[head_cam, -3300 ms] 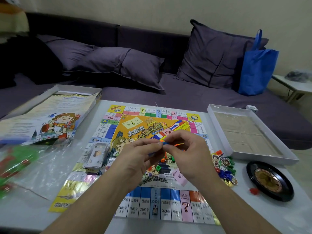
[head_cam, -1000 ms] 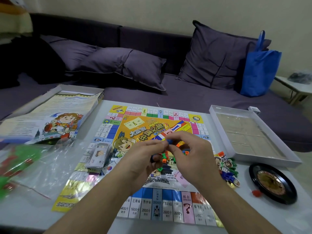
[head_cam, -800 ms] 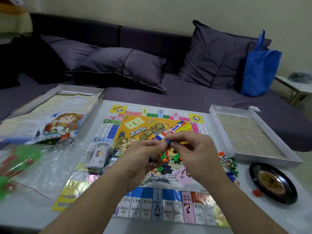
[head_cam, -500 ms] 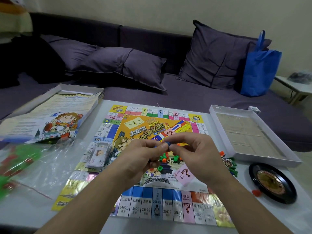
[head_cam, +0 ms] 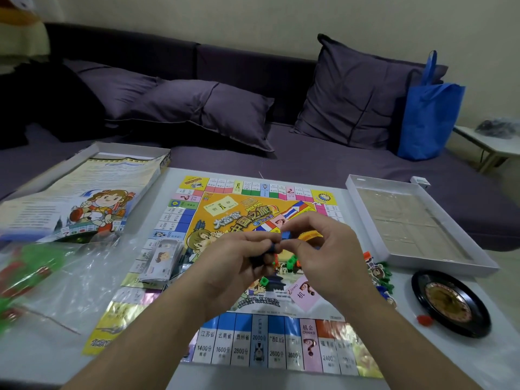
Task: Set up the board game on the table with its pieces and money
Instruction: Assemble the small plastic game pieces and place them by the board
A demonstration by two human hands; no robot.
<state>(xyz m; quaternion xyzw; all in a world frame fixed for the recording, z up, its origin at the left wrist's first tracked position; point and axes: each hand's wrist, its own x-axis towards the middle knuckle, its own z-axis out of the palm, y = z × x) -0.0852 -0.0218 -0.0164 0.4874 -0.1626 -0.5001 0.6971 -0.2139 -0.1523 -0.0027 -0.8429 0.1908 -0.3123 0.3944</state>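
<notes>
The colourful game board lies flat on the white table. Above its middle, my left hand and my right hand meet fingertip to fingertip and pinch a small blue piece between them. Something orange shows behind my right fingers. Small green and red pieces lie on the board under my hands. A stack of paper money rests on the board's left side. More tokens sit in a heap off the board's right edge.
A black roulette wheel and a small red piece sit at the right. A white box tray lies behind them. At the left are the box lid with a printed sheet and a clear plastic bag. A sofa stands behind.
My hands have stayed together over the board's middle, working the small blue piece between the fingertips. The view has shifted only slightly.
</notes>
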